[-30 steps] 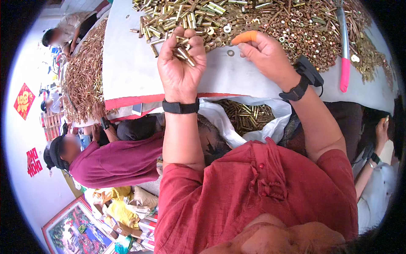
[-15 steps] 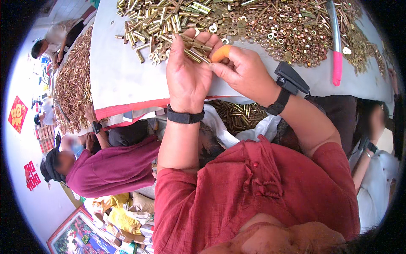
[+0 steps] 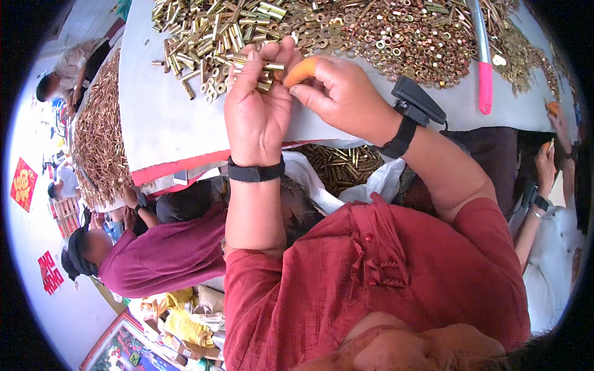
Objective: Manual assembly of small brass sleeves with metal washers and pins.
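My left hand (image 3: 258, 120) is palm up, with its fingers curled around several short brass-coloured metal sleeves (image 3: 267, 85). Close against those fingers is my right hand (image 3: 346, 93), with an orange cover (image 3: 302, 71) on its index finger. Its thumb and index finger are pinched together at the sleeve ends; whatever is between them is hidden. Just beyond my left hand lies a heap of similar loose sleeves (image 3: 213, 40), and flat washers (image 3: 213, 86) are scattered at its near edge.
Piles of washers (image 3: 322, 34) and nuts (image 3: 427, 52) cover the far table (image 3: 176, 130). A tool with a pink handle (image 3: 485, 89) lies on the right. Below the table edge, a white sack (image 3: 309, 179) holds metal parts. Co-workers sit at left (image 3: 167, 253) and right (image 3: 547, 247).
The whole view has shifted slightly. My left fingers have curled further over the sleeves, and my right fingertips remain beside them. At right, a co-worker's hand has come down from the face.
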The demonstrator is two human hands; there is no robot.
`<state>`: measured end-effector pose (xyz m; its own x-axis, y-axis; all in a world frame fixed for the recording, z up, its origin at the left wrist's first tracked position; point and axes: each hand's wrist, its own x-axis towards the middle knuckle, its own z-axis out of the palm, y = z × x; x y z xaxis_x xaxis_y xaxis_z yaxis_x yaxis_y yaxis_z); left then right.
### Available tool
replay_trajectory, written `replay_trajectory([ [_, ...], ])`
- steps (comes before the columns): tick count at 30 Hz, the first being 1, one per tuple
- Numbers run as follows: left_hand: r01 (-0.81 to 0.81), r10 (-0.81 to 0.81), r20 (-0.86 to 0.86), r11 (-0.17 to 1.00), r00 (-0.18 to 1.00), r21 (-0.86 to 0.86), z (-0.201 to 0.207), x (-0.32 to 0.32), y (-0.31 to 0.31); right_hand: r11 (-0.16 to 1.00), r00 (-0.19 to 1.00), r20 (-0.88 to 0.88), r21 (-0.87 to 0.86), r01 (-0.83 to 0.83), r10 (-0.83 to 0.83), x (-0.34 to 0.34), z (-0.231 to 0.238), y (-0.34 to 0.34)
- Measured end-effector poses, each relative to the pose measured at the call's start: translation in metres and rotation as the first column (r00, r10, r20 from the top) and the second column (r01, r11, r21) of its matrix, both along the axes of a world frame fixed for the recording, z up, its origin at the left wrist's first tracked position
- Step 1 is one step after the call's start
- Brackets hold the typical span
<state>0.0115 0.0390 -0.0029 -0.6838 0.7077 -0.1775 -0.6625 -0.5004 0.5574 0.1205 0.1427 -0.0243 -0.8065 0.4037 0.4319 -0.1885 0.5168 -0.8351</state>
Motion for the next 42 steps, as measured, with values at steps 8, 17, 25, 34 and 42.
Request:
replay_trajectory([
  [8,0.030,-0.032,0.040,0.998,0.999,0.060,0.002,-0.005,-0.001,0.994,0.997,0.071,0.109,-0.014,0.006,0.000,0.001,0.001],
  [17,-0.029,-0.046,-0.318,0.974,0.947,-0.225,0.010,0.012,-0.002,0.989,0.992,0.037,0.082,-0.126,0.123,0.000,0.001,-0.002],
  [25,0.073,-0.211,-0.379,0.935,0.901,-0.347,0.012,0.012,-0.001,0.982,0.984,0.071,0.077,-0.171,0.166,0.005,0.007,0.003],
  [34,0.030,-0.075,-0.158,0.963,0.985,-0.267,0.013,0.003,-0.012,0.569,0.869,-0.022,0.748,0.342,-0.494,0.016,0.019,0.113],
  [42,0.047,-0.148,-0.273,0.938,0.951,-0.344,0.011,-0.005,-0.018,0.577,0.795,0.143,0.764,0.290,-0.589,0.017,0.042,0.092],
])
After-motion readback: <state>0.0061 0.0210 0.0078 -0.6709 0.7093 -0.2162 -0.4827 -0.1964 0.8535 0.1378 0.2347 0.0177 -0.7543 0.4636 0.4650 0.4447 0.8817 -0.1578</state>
